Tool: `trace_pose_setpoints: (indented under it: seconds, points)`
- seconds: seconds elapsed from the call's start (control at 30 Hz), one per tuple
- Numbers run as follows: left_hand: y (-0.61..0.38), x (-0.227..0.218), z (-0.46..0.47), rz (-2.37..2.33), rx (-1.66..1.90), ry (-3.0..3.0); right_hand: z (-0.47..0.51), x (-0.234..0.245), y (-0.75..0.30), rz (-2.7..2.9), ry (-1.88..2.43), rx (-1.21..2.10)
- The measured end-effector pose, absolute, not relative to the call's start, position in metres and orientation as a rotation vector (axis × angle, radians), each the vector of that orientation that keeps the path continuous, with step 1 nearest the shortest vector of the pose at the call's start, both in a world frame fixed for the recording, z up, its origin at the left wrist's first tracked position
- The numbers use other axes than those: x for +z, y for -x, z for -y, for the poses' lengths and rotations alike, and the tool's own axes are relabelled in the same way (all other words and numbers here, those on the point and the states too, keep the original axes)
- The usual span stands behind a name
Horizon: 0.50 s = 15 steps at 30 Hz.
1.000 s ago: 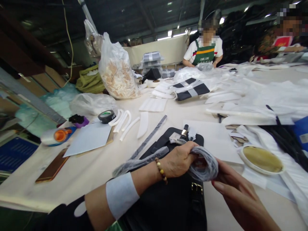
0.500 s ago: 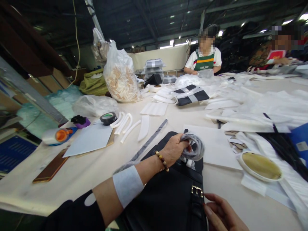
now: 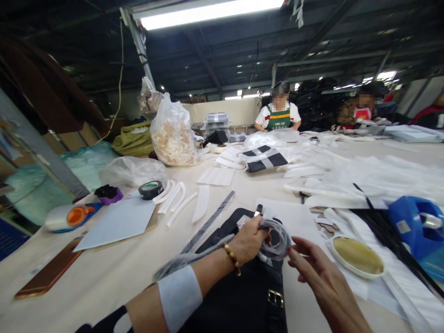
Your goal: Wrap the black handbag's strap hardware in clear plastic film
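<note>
My left hand [image 3: 248, 238], wearing a beaded bracelet, grips a coiled strap [image 3: 283, 235] wrapped in clear plastic. The coil is held over the upper part of a black bag [image 3: 239, 296] lying on the table. A length of the wrapped strap [image 3: 173, 263] runs out to the left under my wrist. At the coil's right edge is my right hand [image 3: 321, 275], fingers apart and fingertips at or against the plastic; contact is hard to judge. A gold buckle [image 3: 275, 298] shows on the bag's right side.
To the left lie black tape [image 3: 151, 189], a blue-grey sheet [image 3: 116, 219] and a brown bar [image 3: 48, 270]. White foam strips [image 3: 173, 196] lie beyond the bag. On the right are a glue dish [image 3: 359, 255] and a blue tape dispenser [image 3: 414, 226]. A co-worker [image 3: 277, 113] stands across the table.
My right hand has moved up from beside the buckle to the right edge of the coil. My left hand still holds the coil. The camera view has tilted up.
</note>
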<state>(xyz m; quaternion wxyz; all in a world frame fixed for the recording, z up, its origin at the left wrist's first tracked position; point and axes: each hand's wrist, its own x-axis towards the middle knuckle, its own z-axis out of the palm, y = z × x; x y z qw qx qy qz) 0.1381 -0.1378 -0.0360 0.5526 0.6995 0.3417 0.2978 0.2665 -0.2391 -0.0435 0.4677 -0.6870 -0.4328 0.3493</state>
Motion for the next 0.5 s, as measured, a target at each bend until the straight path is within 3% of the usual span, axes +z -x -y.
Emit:
trace_pose_setpoints:
  seconds: [0.33, 0.5]
  points:
    - [-0.137, -0.037, 0.14, -0.851, 0.597, -1.951, 0.198, -0.018, -0.254, 1.657, 2.201, 0.435]
    - [-0.141, -0.042, 0.143, -0.893, 0.523, -2.113, 0.187, -0.016, -0.255, 1.806, 2.199, 0.402]
